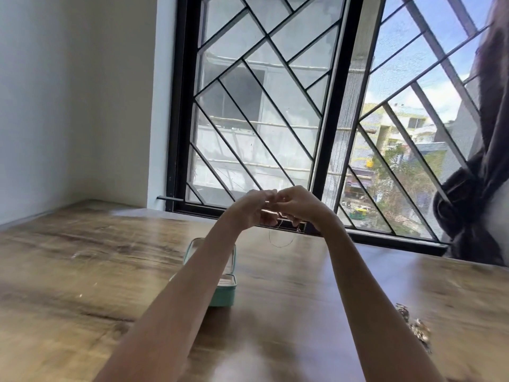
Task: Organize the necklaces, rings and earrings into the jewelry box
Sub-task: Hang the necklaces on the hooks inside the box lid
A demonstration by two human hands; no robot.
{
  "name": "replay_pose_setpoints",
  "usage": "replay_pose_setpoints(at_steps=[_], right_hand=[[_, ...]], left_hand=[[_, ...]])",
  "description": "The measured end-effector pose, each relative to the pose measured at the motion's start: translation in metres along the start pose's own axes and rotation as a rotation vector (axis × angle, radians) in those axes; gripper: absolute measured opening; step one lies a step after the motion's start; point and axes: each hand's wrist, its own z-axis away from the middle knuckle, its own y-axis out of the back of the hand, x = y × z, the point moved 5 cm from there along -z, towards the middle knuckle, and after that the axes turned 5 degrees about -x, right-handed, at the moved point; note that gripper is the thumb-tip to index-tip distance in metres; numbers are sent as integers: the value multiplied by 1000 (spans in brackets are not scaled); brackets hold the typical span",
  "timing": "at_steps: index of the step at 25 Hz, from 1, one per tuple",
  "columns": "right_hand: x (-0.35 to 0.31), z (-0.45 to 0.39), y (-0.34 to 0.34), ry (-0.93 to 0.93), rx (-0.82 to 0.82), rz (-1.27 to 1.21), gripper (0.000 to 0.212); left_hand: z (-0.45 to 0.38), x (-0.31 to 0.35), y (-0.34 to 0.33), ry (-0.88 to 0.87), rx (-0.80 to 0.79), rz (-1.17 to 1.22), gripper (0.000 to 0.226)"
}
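Observation:
Both hands are raised together above the wooden table (82, 257), in front of the window. My left hand (252, 209) and my right hand (294, 205) pinch the ends of a thin chain necklace (279, 241), whose loop hangs below them. A small pendant dangles near the right hand. The mint-green jewelry box (224, 292) stands open on the table below my left forearm, which hides much of it. Its lid leans back and its pale lining shows.
More jewelry pieces (413, 326) lie blurred on the table at the right. A barred window (275, 119) runs along the table's far edge, with a dark curtain (479, 188) bunched at its right. A white wall stands at the left.

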Motion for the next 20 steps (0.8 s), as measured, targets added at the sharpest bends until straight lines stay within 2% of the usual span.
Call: replay_pose_setpoints(at_steps=[5, 11, 13, 16, 20], right_hand=[[11, 4, 4, -31, 122, -288, 19], [32, 3, -1, -53, 97, -567, 15], [36, 3, -4, -85, 61, -670, 28], [39, 3, -11, -140, -80, -775, 48], [40, 5, -17, -101, -157, -861, 40]], left_hand=[[1, -9, 1, 131, 2, -28, 40], [7, 1, -3, 132, -81, -53, 54], [6, 4, -3, 99, -116, 14, 55], [6, 4, 0, 72, -156, 42, 56], [9, 5, -5, 57, -223, 7, 51]])
